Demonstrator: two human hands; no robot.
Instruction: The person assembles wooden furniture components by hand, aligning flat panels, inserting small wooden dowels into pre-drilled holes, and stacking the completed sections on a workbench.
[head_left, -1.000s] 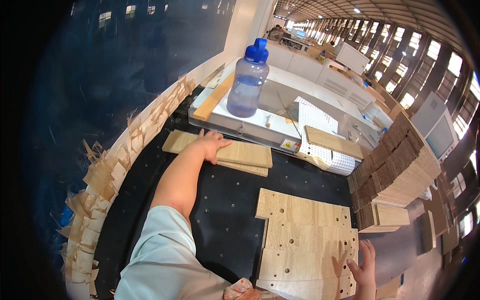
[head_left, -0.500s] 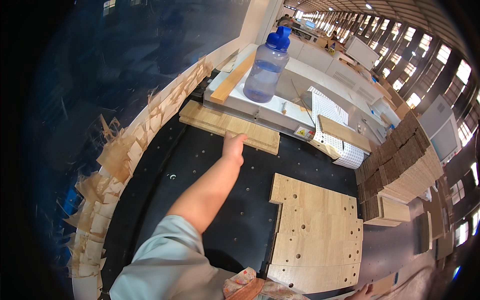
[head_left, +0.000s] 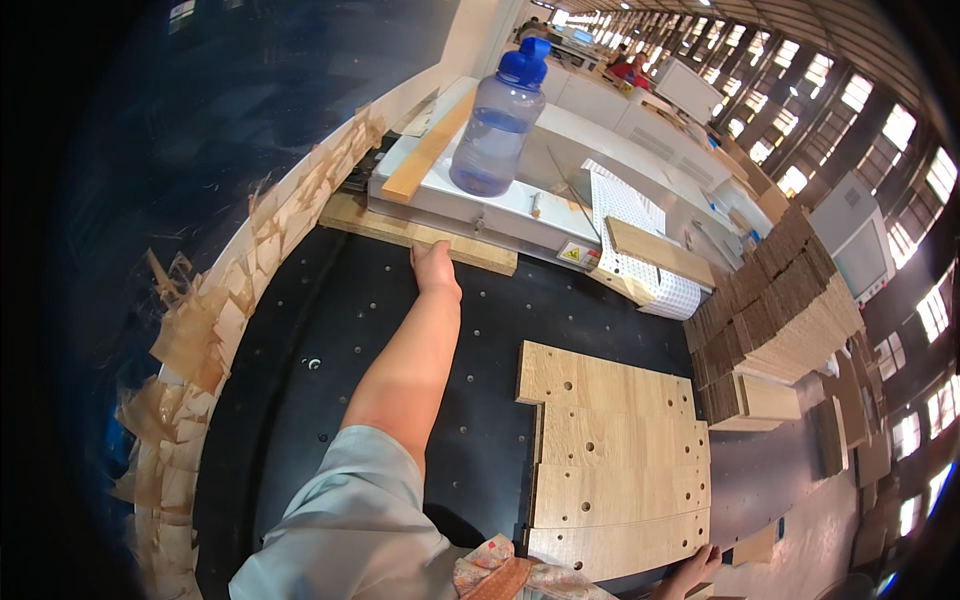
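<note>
While my left hand (head_left: 437, 270) reaches out flat across the black perforated table (head_left: 330, 340), its fingertips press against the near edge of a long wooden strip (head_left: 425, 233) lying along the front of the white machine bed (head_left: 520, 205). Fingers extended, nothing enclosed; contact is a push, not a grasp.

Handling estimate for the strip: stiff, thin, light, dry wood grain, so not slippery; should slide readily on the table. Best hold would be across its narrow width near the middle, thumb on top (the ends would let it swing).

My right hand (head_left: 690, 572) rests at the bottom corner of the drilled wooden panels (head_left: 615, 460), fingers lying open on the edge; whether they curl under, I cannot tell.

Counts:
- strips at my left hand: one, possibly two stacked
- flat drilled panels laid edge to edge: about four
- second wooden slat (head_left: 428, 150) on the machine bed: one
- blue-capped water bottle (head_left: 497, 120): one
- stacked panels (head_left: 780, 300) at right: too many to count
- perforated white sheet (head_left: 640, 235) with a board on it: one
</note>
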